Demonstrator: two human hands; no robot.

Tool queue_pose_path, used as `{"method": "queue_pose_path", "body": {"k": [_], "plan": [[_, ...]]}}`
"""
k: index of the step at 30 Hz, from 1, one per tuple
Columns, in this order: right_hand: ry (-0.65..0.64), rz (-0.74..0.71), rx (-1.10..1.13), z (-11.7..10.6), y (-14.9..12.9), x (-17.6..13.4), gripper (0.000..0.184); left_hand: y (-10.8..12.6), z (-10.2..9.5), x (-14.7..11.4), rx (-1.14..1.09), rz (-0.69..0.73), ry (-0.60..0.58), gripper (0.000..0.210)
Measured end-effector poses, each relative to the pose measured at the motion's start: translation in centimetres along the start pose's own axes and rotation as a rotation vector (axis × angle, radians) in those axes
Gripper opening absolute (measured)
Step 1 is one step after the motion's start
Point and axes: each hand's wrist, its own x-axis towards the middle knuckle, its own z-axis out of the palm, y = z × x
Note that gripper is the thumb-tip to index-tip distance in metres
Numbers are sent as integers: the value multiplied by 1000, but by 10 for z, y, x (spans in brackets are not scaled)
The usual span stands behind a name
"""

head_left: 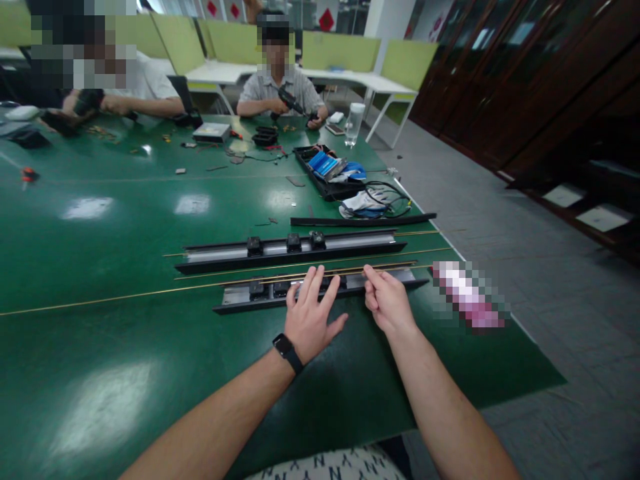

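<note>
My left hand (pixel 311 317), with a dark watch (pixel 284 345) on the wrist, is spread flat over the nearer black rail (pixel 235 297), fingertips at several thin brass rods. Beside it, my right hand (pixel 389 299) is closed in a pinch on a long thin brass rod (pixel 100 297), which stretches far out to the left. Small black blocks (pixel 258 289) sit inside the rail, partly hidden by my fingers. Behind it lies a second black rail (pixel 215 255) with a silvery channel and three black blocks (pixel 294 242). Another brass rod (pixel 240 269) lies between the rails.
A black strip (pixel 360 221) lies beyond the rails. Farther back are gloves (pixel 367 202), a cable and a black tray (pixel 310 175). Two people sit across the green table (pixel 115 233) with power tools. A water-filled cup (pixel 355 123) stands near the right edge.
</note>
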Motion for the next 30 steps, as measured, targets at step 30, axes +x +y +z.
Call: {"method": "queue_pose_path", "body": {"k": [30], "plan": [[-37,7,-2,-3,-4,1,35,0,0,0,13,0,-6,72]]}}
